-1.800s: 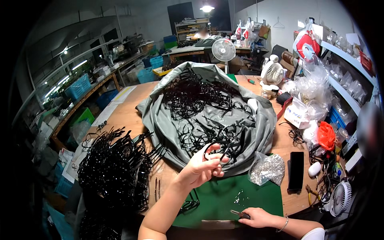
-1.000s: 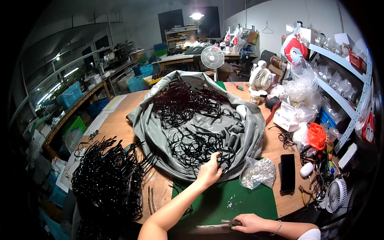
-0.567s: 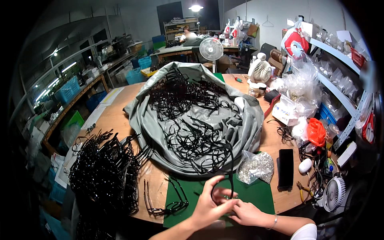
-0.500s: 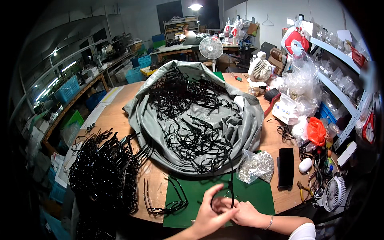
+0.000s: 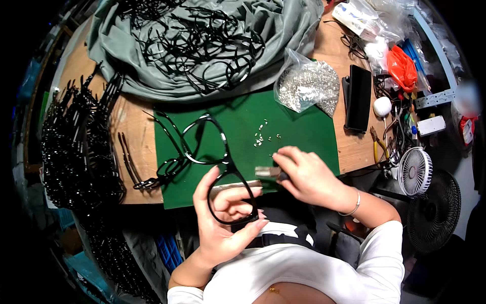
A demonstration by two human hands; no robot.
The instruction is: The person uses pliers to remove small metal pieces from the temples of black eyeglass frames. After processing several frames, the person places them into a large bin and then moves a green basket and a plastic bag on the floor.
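My left hand (image 5: 218,235) holds a black eyeglass frame (image 5: 229,166) by its lower rim, fingers through and around that lens opening. The other rim points up and away over the green mat (image 5: 298,129). In my right hand (image 5: 313,181) is a small tool with a flat metal end (image 5: 267,172), gripped between thumb and fingers, its tip just right of the frame; the rest of it is hidden. Several tiny silvery pieces (image 5: 259,140) lie scattered on the mat beyond the tool. Another black eyeglass frame (image 5: 167,175) with arms unfolded rests at the mat's left edge.
A grey cloth (image 5: 109,43) holding many tangled black frames fills the far side. Stacked black frames (image 5: 76,152) stand at the left. A clear bag of silvery pieces (image 5: 304,86), a black case (image 5: 358,99), yellow-handled pliers (image 5: 376,144) and a small fan (image 5: 415,171) are at right.
My view has tilted down. My hands have moved apart: the left now holds the eyeglass frame up alone, and the metal-tipped tool shows in the right hand.
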